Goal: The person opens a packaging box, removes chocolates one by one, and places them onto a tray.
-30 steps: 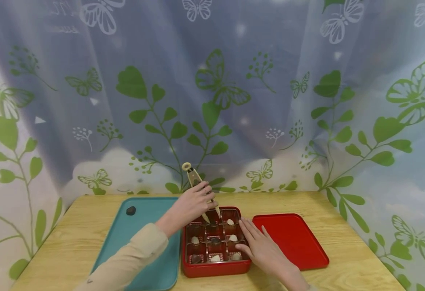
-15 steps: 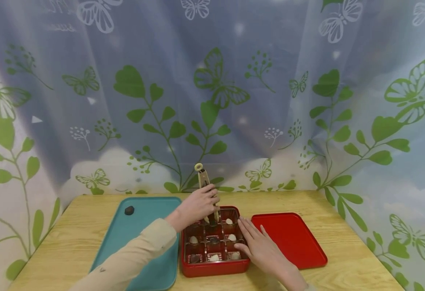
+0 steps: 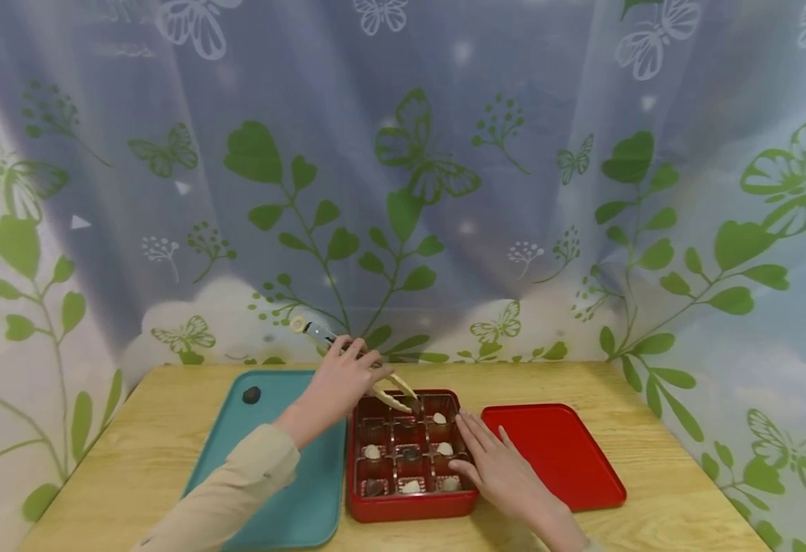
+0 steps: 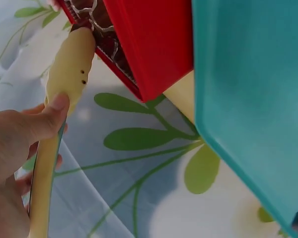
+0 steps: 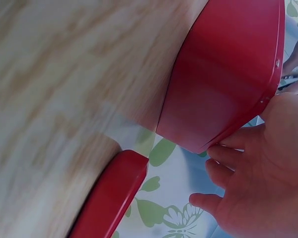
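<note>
My left hand [image 3: 343, 376] grips a pair of tongs [image 3: 320, 334] with cream arms, thumb on the near arm in the left wrist view. The tongs' tips reach over the back middle part of a red box [image 3: 412, 507] with a clear divided insert. A dark chocolate-like piece [image 3: 416, 407] shows at the tips; whether they pinch it I cannot tell. Other compartments hold pale and dark pieces, among them a white one [image 3: 411, 487] and a dark one [image 3: 373, 487] in front. My right hand [image 3: 502, 468] rests on the box's right rim with its fingers straight.
On the left lies a teal tray [image 3: 306, 491], bearing one dark piece [image 3: 251, 395] near its far left corner. To the right of the box is a red lid [image 3: 554, 452]. A patterned curtain [image 3: 444, 253] hangs behind the wooden table [image 3: 658, 491].
The tongs first swung more upright over the back middle compartment, then tilted over to the left, with the left hand shifting left. My right hand stays on the box.
</note>
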Motion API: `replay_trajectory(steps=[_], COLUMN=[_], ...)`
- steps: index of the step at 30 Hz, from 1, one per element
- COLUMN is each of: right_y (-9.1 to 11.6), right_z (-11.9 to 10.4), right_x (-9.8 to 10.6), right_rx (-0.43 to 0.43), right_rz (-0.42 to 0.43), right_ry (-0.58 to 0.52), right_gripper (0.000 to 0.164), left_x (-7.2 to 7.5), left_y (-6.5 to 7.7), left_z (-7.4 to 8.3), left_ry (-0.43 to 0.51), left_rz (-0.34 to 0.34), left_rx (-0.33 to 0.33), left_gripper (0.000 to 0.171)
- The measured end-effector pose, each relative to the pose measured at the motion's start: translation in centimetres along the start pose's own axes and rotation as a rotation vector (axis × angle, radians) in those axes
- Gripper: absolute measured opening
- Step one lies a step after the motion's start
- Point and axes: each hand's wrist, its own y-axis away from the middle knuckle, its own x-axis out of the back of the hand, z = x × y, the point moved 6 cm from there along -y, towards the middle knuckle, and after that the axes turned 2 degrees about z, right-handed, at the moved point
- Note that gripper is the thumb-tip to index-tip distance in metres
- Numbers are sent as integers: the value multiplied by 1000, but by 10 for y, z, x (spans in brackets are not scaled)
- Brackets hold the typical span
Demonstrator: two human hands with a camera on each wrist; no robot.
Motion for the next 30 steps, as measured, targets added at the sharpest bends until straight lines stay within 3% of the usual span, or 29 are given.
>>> replay_trajectory(steps=[4, 13, 24, 30], right_y=[0, 1, 1, 1], right_z=[0, 1, 1, -1], right_x=[0, 0, 0, 1], right_rx=[0, -1, -12, -8], right_rz=[-3, 1, -3, -3], right_ry=[9, 0, 6, 3], right_gripper=[71, 71, 72, 72], left_x=[5, 13, 14, 5], left_y=[16, 55, 104, 127], left_z=[-9, -29, -68, -92], left_ry=[80, 112, 102, 20], left_rz=[61, 99, 163, 132], left_rx=[86, 261, 362, 420], left_gripper=[47, 48, 50, 45])
